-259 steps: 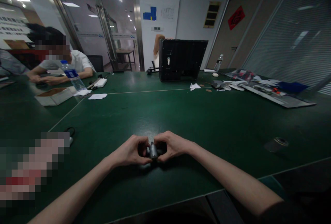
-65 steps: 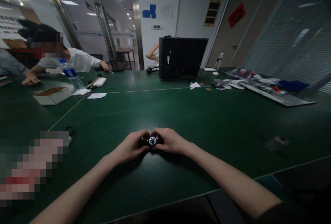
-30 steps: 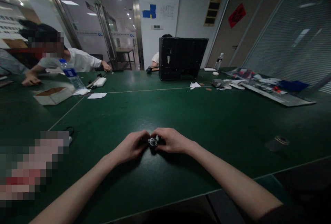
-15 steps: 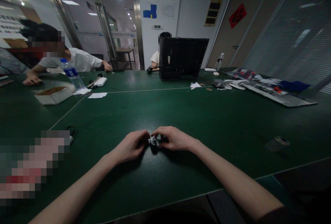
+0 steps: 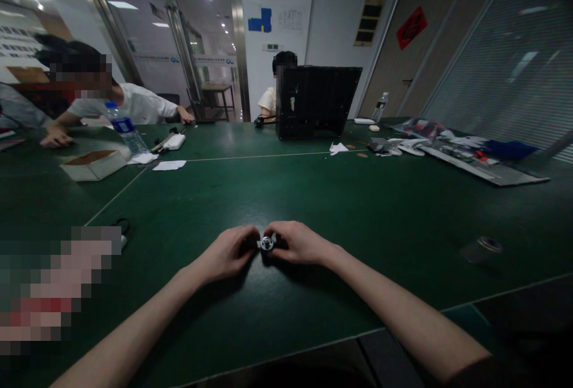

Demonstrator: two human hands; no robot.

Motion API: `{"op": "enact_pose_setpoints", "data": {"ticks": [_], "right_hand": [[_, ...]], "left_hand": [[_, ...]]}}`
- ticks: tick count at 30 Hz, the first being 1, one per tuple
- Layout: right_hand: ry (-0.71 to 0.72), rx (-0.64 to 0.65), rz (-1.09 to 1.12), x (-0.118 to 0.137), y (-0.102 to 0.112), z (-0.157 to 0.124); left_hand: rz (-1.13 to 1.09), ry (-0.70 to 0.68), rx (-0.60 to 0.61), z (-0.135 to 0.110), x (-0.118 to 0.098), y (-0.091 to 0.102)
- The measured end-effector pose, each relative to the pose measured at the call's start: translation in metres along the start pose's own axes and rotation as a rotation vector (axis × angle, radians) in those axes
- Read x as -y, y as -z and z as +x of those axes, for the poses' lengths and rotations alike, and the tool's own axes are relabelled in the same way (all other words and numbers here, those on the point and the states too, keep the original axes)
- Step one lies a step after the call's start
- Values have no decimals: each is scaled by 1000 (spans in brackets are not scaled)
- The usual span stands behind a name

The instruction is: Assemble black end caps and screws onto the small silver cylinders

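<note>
A small round part (image 5: 267, 244), silver and black with a spoked or slotted face turned up toward me, is held low over the green table (image 5: 313, 197). My right hand (image 5: 298, 242) grips it from the right, thumb and fingers closed around its side. From the left, my left hand (image 5: 236, 251) is closed in a pinch, its fingertips at the part's left edge near a small pale tab. What lies inside the left fingers is hidden. A dark metal cylinder (image 5: 482, 249) stands apart on the table at the right.
A white box (image 5: 94, 167), a water bottle (image 5: 128, 131) and paper (image 5: 169, 165) lie at the far left. A black monitor-like case (image 5: 317, 101) stands across the table. Parts and bags fill a board (image 5: 501, 176) at far right. Two people sit opposite.
The round part has turned slightly within my right fingers, and its face now shows a brighter ring. My right hand has shifted a little; the left hand stays nearly still.
</note>
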State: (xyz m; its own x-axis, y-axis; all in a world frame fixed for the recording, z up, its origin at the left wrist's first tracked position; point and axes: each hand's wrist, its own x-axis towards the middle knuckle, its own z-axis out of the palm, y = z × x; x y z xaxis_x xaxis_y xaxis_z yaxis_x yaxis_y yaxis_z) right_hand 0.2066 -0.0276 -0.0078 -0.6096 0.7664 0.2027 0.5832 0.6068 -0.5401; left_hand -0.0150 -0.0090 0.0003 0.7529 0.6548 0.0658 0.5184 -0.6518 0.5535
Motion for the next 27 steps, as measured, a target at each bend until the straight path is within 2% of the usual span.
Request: {"op": "enact_pose_setpoints", "data": {"ticks": [7,27], "right_hand": [[-64,-43,-35,0,-5,1],[-86,-57,-24,0,-8,2]], "left_hand": [[-14,23,3,1,-4,2],[-8,-4,-36,0,-4,1]]}}
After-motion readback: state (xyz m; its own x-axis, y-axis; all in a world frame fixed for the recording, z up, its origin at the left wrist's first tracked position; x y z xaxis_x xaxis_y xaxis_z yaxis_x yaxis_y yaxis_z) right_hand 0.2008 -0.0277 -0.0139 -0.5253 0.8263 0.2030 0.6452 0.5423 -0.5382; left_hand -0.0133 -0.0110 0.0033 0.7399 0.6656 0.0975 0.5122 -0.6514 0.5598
